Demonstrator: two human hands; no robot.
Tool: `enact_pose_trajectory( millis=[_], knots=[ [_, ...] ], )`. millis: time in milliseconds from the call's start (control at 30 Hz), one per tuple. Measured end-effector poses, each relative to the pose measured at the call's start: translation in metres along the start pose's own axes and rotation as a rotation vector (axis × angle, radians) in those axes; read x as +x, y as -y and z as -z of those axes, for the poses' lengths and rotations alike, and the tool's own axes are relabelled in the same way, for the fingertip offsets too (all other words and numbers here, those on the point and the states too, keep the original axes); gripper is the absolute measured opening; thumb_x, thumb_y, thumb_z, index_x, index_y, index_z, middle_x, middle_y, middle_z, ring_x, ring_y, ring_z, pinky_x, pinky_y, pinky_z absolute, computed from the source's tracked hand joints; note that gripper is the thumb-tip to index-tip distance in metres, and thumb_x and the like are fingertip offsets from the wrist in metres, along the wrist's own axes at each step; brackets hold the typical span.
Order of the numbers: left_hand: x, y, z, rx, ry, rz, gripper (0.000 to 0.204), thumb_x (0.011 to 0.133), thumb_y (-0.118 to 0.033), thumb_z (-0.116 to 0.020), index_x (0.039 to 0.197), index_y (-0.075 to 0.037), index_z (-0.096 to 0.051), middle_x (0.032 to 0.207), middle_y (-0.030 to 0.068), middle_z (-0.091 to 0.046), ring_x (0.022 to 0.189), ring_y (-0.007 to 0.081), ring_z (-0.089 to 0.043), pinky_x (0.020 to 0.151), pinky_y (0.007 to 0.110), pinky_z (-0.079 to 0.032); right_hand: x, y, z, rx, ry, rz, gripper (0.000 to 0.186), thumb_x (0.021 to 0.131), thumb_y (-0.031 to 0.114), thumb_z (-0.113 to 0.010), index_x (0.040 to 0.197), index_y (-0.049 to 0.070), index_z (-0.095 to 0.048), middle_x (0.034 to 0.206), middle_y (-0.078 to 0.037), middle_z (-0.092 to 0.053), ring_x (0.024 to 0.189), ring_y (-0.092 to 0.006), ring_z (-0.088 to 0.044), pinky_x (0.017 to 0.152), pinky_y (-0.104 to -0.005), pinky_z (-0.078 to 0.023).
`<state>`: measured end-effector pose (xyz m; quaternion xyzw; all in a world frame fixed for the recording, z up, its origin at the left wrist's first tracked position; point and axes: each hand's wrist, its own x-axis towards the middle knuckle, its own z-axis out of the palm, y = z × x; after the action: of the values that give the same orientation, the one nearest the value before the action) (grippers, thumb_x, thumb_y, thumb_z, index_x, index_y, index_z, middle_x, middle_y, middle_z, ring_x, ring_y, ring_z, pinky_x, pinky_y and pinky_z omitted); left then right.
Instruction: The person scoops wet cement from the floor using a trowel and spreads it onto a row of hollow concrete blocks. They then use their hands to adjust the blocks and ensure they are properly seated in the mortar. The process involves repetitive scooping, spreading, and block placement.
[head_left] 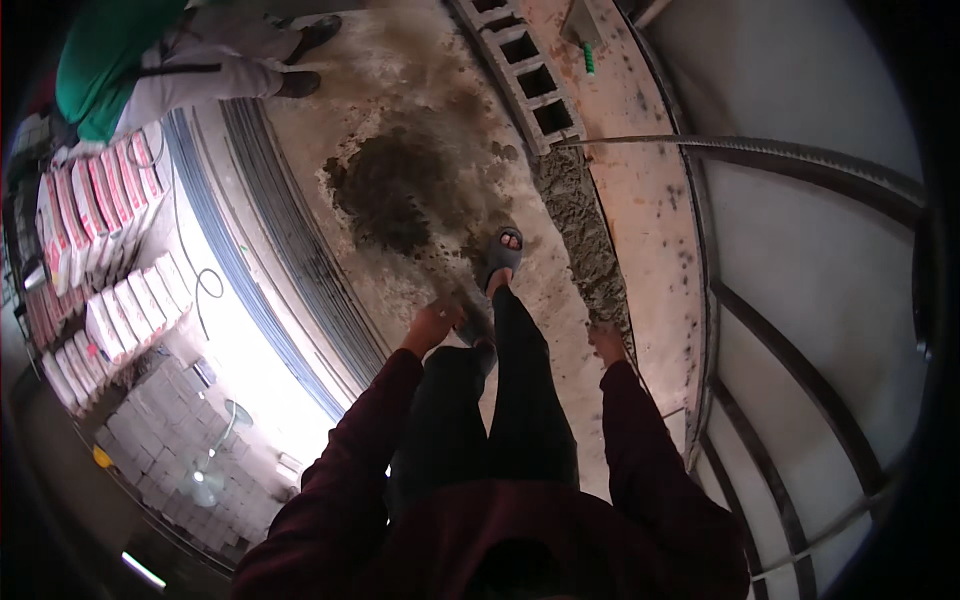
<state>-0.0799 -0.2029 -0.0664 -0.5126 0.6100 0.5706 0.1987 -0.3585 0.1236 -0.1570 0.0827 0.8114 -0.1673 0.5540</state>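
Observation:
My left hand [433, 326] hangs beside my left thigh, its fingers loosely bent and somewhat apart, with nothing seen in it. My right hand [607, 343] is out to the right, over the near end of a strip of wet grey mortar [582, 225]; its fingers are slightly bent and no tool shows in them. Whether it touches the mortar I cannot tell. At the far end of that strip stands a row of hollow concrete blocks [535, 82]. A trowel with a green handle [588, 58] lies to the right of the blocks.
Ahead of my sandalled foot [503, 252] a dark wet mortar patch [390, 190] spreads over the floor. Long metal bars [290, 220] run along the left, with stacked sacks [110, 215] beyond. A co-worker in a green top [110, 65] stands far left. Metal framing [800, 170] lines the right.

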Motion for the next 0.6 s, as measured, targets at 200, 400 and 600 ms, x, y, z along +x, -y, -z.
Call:
enact_pose_trajectory(
  millis=[200, 400, 600],
  knots=[
    [-0.049, 0.108, -0.069, 0.156, -0.001, -0.081, 0.052, 0.083, -0.043, -0.061, 0.113, 0.0, -0.061, 0.109, 0.0237, -0.063, 0.106, 0.0392, -0.058, 0.089, 0.043, -0.046, -0.045, -0.005, -0.024, -0.039, -0.101, 0.144, 0.041, 0.09, 0.03, -0.06, 0.112, -0.005, -0.06, 0.087, -0.017, -0.066, 0.075, -0.0229, -0.065, 0.064, -0.0367, -0.049],
    [-0.134, 0.191, -0.15, 0.164, 0.146, 0.03, 0.043, 0.08, -0.039, -0.06, 0.102, -0.002, -0.064, 0.107, 0.0209, -0.063, 0.103, 0.0404, -0.057, 0.092, 0.047, -0.044, -0.084, -0.011, -0.04, -0.309, -0.138, 0.126, 0.035, 0.094, 0.031, -0.055, 0.096, -0.004, -0.06, 0.07, -0.012, -0.059, 0.065, -0.0232, -0.059, 0.058, -0.0423, -0.043],
    [-0.158, 0.224, -0.182, 0.17, -0.141, -0.044, 0.043, 0.076, -0.035, -0.063, 0.109, -0.008, -0.063, 0.124, 0.0169, -0.053, 0.125, 0.0344, -0.042, 0.101, 0.05, -0.037, -0.077, 0.005, -0.023, -0.23, -0.206, 0.256, 0.033, 0.094, 0.024, -0.056, 0.118, 0.0, -0.054, 0.09, -0.012, -0.063, 0.079, -0.022, -0.063, 0.067, -0.0353, -0.052]
  ],
)
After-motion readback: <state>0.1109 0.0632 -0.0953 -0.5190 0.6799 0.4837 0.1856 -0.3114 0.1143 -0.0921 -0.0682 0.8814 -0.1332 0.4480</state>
